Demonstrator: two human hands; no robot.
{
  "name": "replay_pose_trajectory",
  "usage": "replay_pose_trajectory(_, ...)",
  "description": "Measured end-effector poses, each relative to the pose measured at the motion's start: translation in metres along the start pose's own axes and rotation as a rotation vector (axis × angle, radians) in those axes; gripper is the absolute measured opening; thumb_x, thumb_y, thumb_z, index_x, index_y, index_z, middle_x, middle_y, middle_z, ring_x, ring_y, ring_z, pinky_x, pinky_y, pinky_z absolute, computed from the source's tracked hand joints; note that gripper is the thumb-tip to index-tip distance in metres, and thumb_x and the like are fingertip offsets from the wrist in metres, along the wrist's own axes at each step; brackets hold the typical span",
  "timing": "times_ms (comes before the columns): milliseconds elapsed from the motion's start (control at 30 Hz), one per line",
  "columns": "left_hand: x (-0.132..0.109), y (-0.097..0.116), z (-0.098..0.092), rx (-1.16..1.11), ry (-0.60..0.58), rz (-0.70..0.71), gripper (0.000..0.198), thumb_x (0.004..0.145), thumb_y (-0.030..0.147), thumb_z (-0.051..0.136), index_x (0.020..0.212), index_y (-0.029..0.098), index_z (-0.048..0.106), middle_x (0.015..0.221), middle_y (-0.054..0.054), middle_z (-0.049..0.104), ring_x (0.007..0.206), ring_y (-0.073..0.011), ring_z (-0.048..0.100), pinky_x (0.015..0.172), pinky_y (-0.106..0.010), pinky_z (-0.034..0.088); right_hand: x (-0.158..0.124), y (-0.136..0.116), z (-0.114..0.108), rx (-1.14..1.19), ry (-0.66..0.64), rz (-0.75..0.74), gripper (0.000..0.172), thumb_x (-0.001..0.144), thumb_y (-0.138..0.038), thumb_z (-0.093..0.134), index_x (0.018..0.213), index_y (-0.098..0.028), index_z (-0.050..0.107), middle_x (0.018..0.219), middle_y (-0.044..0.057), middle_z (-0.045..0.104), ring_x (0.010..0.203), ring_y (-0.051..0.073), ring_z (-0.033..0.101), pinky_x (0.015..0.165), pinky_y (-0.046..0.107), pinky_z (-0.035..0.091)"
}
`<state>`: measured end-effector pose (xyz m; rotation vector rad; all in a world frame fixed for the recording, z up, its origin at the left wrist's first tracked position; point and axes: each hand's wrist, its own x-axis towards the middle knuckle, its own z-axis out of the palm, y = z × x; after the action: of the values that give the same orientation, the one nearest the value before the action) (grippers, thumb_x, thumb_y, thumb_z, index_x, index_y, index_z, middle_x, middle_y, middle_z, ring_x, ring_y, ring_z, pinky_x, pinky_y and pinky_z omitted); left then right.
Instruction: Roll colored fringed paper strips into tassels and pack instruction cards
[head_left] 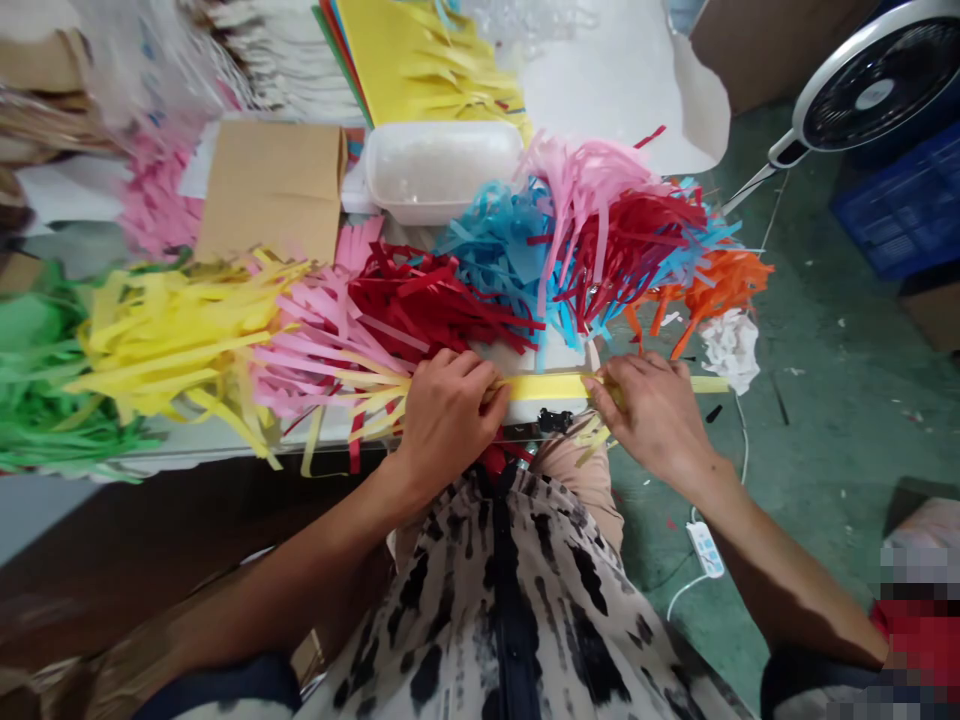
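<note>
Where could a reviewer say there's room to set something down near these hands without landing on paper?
Green floor shows right of the crumpled white paper, between the fan and the power strip. It's crowded around the left hand and right hand on the yellow paper strip, where colored paper fringes pile up.

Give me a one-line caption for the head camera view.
Left hand and right hand grip a yellow paper strip beside colored paper fringe.

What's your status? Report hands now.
Left grip, right grip both on yellow paper strip. Pink and yellow paper fringe beside left grip. Black clip below strip.
</note>
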<state>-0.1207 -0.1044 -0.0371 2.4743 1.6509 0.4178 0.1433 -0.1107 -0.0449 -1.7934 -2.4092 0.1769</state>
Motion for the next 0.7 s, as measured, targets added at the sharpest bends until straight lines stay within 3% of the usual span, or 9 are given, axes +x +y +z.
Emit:
replay_pose_trajectory(233, 0.001, -0.002, 0.006, -0.002, 0.018, 0.005, 0.017, 0.097, 0.029, 0.065, 0.083, 0.02, 0.065, 0.09, -0.006, 0.069, 0.089, -0.0269, 0.058, 0.079, -0.041, 0.044, 0.006, 0.0, 0.001, -0.072, -0.027, 0.006, 0.036, 0.106, -0.048, 0.049, 0.092, -0.02, 0.066, 0.089, 0.008, 0.075, 0.093, 0.031, 0.064, 0.079, 0.04, 0.03)
replay_pose_trajectory(367, 0.0, 0.002, 0.009, 0.076, 0.082, 0.012, 0.012, 0.098, 0.029, 0.066, 0.093, 0.018, 0.068, 0.094, -0.009, 0.071, 0.091, -0.0285, 0.06, 0.079, -0.043, 0.045, 0.004, -0.006, 0.001, -0.128, 0.064, -0.006, 0.029, 0.104, -0.045, 0.054, 0.097, -0.02, 0.066, 0.092, 0.009, 0.074, 0.096, 0.032, 0.063, 0.085, 0.045, 0.034)
replay_pose_trajectory(467, -0.001, 0.005, 0.01, 0.102, 0.18, 0.22, 0.021, 0.103, 0.024, 0.061, 0.121, 0.02, 0.069, 0.121, -0.009, 0.074, 0.114, -0.0292, 0.061, 0.099, -0.047, 0.046, 0.001, -0.016, 0.002, -0.155, 0.204, -0.1, 0.017, 0.104, -0.033, 0.057, 0.111, -0.02, 0.068, 0.11, 0.01, 0.076, 0.109, 0.032, 0.063, 0.099, 0.05, 0.034)
replay_pose_trajectory(567, 0.001, 0.006, 0.01, 0.096, 0.123, 0.544, 0.025, 0.107, 0.02, 0.055, 0.127, 0.026, 0.069, 0.127, -0.001, 0.075, 0.121, -0.0233, 0.063, 0.112, -0.044, 0.041, -0.003, -0.016, 0.007, -0.076, 0.301, -0.354, 0.021, 0.104, -0.015, 0.056, 0.117, -0.025, 0.068, 0.117, 0.002, 0.079, 0.113, 0.024, 0.066, 0.109, 0.048, 0.033)
replay_pose_trajectory(700, 0.001, 0.001, 0.004, 0.063, -0.014, 0.579, 0.028, 0.108, 0.02, 0.055, 0.132, 0.024, 0.068, 0.125, -0.002, 0.076, 0.118, -0.0217, 0.066, 0.111, -0.046, 0.043, -0.02, 0.017, 0.007, -0.022, 0.34, -0.473, 0.032, 0.1, -0.01, 0.061, 0.124, -0.03, 0.068, 0.123, -0.003, 0.08, 0.116, 0.021, 0.07, 0.11, 0.048, 0.037)
